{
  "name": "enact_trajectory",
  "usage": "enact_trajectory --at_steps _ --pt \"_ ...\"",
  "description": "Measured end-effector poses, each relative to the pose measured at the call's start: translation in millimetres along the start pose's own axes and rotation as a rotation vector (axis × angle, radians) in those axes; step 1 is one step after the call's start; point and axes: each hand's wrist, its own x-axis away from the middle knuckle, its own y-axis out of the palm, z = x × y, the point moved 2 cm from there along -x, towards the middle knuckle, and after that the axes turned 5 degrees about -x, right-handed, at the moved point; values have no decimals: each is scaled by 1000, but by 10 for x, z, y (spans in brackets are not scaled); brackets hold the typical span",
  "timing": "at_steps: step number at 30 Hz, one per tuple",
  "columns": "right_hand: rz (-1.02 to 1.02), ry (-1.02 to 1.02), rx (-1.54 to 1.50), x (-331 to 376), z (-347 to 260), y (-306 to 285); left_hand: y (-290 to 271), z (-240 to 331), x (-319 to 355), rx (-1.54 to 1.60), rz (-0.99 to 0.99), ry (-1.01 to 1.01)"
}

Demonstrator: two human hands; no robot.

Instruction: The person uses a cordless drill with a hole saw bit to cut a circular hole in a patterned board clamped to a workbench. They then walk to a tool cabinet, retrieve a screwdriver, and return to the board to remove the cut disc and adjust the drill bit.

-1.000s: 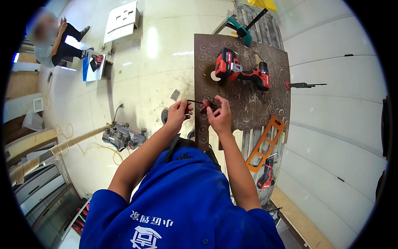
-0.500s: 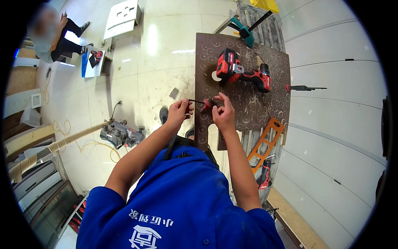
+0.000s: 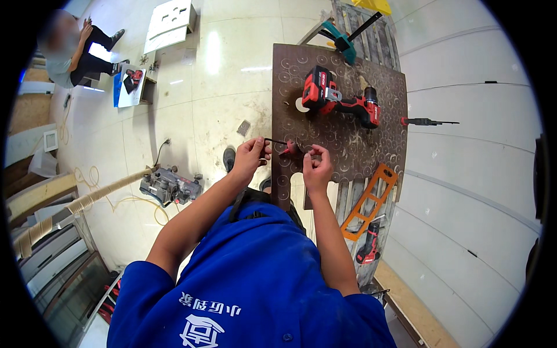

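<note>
My left hand (image 3: 251,158) is closed in a pinch on a thin black hex key (image 3: 275,141), at the left edge of the brown board. The key's far end reaches toward a small red and dark piece (image 3: 287,150), whose kind I cannot make out. My right hand (image 3: 317,170) is just right of that piece, thumb and fingers drawn together; what they hold, if anything, is too small to see. Beyond both hands, a red and black cordless drill (image 3: 343,104) lies on its side across the board.
The pitted board (image 3: 383,148) rests on a slatted bench. An orange template (image 3: 369,201) and another drill (image 3: 369,243) lie at its near right; a teal clamp (image 3: 346,49) grips its far edge. A router-like machine (image 3: 171,186) is on the floor. A person sits far left.
My right hand has drawn a little toward me and right, off the red piece, and its fingers have curled closer together. My left hand stays nearly in place with the hex key.
</note>
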Motion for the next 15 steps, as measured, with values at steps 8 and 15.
enact_trajectory --at_steps 8,15 --pt "-19 23 -4 97 60 0 37 6 20 1 -4 -15" --pt "-36 18 -6 14 45 -32 63 14 32 -16 0 -31"
